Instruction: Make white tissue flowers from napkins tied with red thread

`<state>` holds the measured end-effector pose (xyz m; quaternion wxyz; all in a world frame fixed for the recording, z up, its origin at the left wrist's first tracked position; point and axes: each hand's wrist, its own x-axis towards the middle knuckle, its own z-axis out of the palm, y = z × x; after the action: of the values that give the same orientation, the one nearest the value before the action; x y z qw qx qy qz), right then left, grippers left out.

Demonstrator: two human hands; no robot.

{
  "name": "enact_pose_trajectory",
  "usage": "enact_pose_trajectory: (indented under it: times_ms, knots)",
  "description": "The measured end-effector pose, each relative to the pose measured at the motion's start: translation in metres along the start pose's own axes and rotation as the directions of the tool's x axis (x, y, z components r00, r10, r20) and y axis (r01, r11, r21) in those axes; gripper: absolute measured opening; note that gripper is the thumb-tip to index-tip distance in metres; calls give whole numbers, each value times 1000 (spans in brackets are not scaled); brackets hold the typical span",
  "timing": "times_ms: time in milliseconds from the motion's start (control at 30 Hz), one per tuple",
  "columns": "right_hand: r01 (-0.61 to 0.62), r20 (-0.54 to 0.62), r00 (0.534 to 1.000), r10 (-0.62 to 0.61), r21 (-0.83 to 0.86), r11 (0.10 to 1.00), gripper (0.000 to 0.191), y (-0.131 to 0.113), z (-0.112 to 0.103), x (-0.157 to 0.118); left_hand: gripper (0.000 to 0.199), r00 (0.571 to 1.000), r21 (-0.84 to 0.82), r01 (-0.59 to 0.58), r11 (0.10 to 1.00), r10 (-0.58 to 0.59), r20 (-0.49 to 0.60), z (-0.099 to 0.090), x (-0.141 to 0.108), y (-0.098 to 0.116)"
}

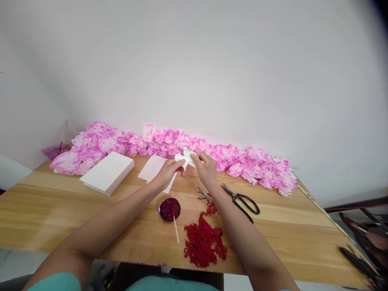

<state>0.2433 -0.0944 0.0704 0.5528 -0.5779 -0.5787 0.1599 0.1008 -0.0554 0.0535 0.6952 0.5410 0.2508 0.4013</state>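
Between my two hands is a crumpled piece of white paper (pixel 188 157), narrowed in the middle and fanned out at its ends. My left hand (pixel 170 171) pinches its left side between thumb and fingers. On the right side, my right hand (pixel 206 165) grips it the same way. Beneath my left wrist lie loose white sheets (pixel 151 167). Nearer to me stands a small bowl of dark red liquid (pixel 169 210) with a thin stick (pixel 176 230) leaning in it. A tangle of red yarn (pixel 204 244) lies below my right forearm.
A long row of pink and white paper flowers (pixel 169 141) runs along the wall. At left sits a thick stack of white paper (pixel 109 171). Black-handled scissors (pixel 241 200) lie right of my right forearm. Dark-handled items (pixel 359 262) are at the right edge.
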Motion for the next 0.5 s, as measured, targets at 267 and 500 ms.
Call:
enact_pose_trajectory:
  times_ms: [267, 500]
  knots:
    - [-86, -8, 996, 87, 100, 991, 33, -2, -3, 3, 38, 1000, 27, -22, 999, 23, -21, -6, 2, 2]
    - [-111, -99, 986, 131, 186, 976, 34, 5, -13, 12, 40, 987, 223, -130, 966, 147, -58, 10, -20, 54]
